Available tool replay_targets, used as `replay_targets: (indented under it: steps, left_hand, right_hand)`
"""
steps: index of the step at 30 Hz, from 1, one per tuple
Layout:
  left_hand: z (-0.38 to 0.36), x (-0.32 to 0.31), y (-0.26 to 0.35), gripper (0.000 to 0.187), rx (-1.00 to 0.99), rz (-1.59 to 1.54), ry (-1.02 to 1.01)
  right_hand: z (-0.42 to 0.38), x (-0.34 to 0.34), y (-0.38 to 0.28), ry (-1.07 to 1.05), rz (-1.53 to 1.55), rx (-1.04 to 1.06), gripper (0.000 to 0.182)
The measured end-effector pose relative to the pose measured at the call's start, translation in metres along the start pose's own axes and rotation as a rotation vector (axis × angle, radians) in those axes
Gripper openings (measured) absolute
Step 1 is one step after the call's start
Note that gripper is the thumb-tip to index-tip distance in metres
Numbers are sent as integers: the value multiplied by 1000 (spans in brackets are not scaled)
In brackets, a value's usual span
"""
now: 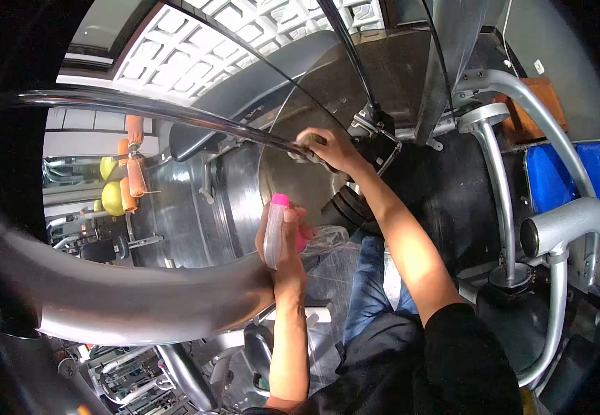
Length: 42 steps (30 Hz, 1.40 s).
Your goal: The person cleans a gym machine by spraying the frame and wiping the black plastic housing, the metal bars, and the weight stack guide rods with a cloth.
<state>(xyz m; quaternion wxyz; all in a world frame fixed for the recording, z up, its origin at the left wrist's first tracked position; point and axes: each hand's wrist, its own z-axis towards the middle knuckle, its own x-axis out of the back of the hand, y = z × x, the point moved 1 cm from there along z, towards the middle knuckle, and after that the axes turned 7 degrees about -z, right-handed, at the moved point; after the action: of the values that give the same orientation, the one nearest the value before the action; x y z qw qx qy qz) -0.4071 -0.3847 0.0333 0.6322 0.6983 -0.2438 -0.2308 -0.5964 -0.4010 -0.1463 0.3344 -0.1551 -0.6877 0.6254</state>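
My left hand (287, 238) is closed around a spray bottle (272, 238) with a translucent head and a pink nozzle. Its clear body sticks out to the right of the hand, and more pink shows between the fingers. Higher up, my right hand (336, 151) presses a crumpled greyish cloth (304, 153) against the lower end of a chrome bar (196, 114). The fingers cover part of the cloth. Just right of that hand, a metal bracket (369, 123) joins a black cable and the bar's fittings.
A thick grey machine tube (155, 304) curves in from the left, below the left hand. Silver frame tubes (545, 117) and a blue pad (576, 176) stand at right. Yellow balls (113, 198) and orange rolls (135, 176) are farther left, near other gym machines.
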Motion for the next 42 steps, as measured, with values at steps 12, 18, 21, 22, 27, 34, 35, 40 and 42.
replay_targets:
  steps: [12,18,21,22,27,34,35,40,42]
  left_hand:
    - [4,5,-8,37,-25,-22,1]
    - [3,2,-4,41,-35,5,-16]
    - [5,3,-9,40,4,59,-65]
    - [6,1,-8,39,30,90,-98]
    - [5,-5,0,38,38,250,-109]
    - [5,-6,-3,35,62,233,-73]
    - [5,-4,-4,35,37,241,-91]
    - [5,-1,-5,37,28,252,-98]
    - [5,0,-5,38,29,245,-99]
  right_hand:
    - [18,-3,33,-183,-115,-55,38]
    - [-1,0,8,-133,247,-41,48]
    - [-1,-25,74,-84,-24,-109,43]
    - [-5,-27,85,-70,-132,-153,42]
    - [-3,-38,107,45,-18,-138,35]
    - [-19,24,-52,22,189,-121,30]
    - [-25,30,-76,59,280,-19,29]
    - [-45,33,-100,515,333,471,29]
    - [-49,35,-94,546,-193,797,31]
